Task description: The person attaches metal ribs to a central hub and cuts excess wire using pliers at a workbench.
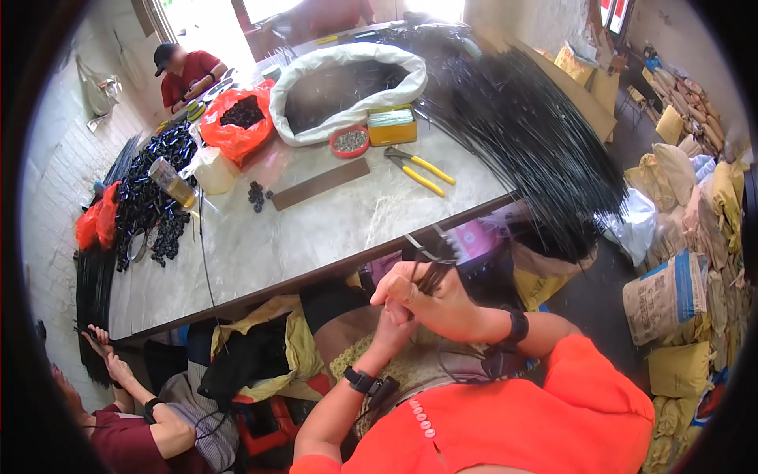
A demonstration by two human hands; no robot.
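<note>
In front of my chest, just below the table's near edge, my two hands meet. My right hand [446, 306] is closed, with a small bunch of thin dark pieces [431, 275] at its fingers; their exact kind is blurred. Close against it, my left hand [390, 330] has its fingers pressed together, and whatever is between them is hidden. A metal bracket [422, 248] juts from the table edge just above my hands. On the table [316, 237] lie yellow-handled pliers [426, 171], a brown flat bar [320, 185] and a red dish [350, 152] of small metal parts.
A white sack [294, 130] of black pieces, a yellow box [392, 134] and a red bag [217, 130] stand farther back. Long black rods [537, 126] overhang the right end. One co-worker [150, 426] sits at left, another [189, 75] behind. Sacks [667, 296] pile up at right.
</note>
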